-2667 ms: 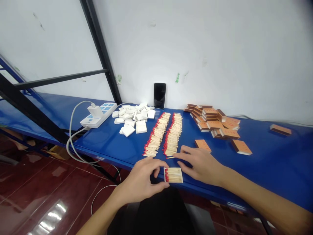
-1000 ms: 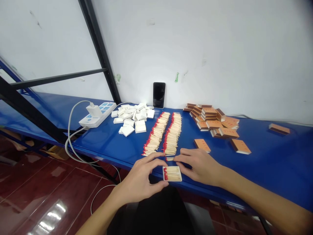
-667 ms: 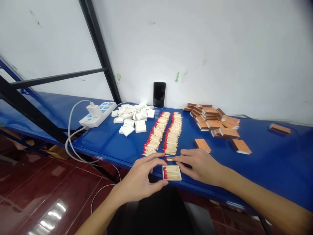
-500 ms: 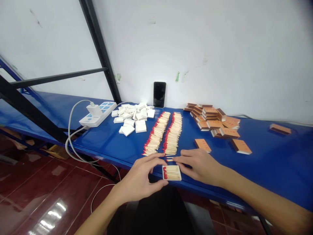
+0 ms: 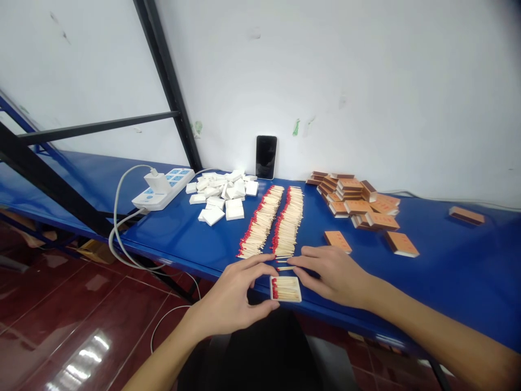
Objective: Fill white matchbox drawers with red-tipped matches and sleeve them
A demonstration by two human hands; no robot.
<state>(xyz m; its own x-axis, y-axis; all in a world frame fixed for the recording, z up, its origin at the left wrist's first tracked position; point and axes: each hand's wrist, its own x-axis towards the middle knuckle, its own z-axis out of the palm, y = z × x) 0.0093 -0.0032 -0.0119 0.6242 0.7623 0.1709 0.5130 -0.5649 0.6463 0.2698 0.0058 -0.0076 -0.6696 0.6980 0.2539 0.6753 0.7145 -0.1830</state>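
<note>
The white tray of matches (image 5: 286,289) lies just on the near side of the double row of matches (image 5: 274,224), almost where it lay 2.7 seconds ago, perhaps a shade further left. The left hand (image 5: 236,296) still grips the tray's left end, thumb on the near side and fingers curled over the far side. The grip looks the same through all the earlier frames. The right hand (image 5: 331,271) has changed more. At the start its index finger reached up to the near end of the double row. It has since drawn back, and it now lies loosely open and flat between that row's near end and the tray, with its thumb by the tray's right end. A single loose match (image 5: 285,268) lies crosswise just below the row's near end, at the right index fingertip. Half a second ago it sat tighter against the row. Whether the finger presses on it I cannot tell. Left of the double row the pile of empty white trays (image 5: 222,196) is unchanged, and so is the heap of orange sleeves (image 5: 356,202) on the row's right. One orange sleeve (image 5: 337,240) lies just right of the row's near end, close beyond the right hand. A dark phone (image 5: 266,157) leans on the wall behind the row's far end.
</note>
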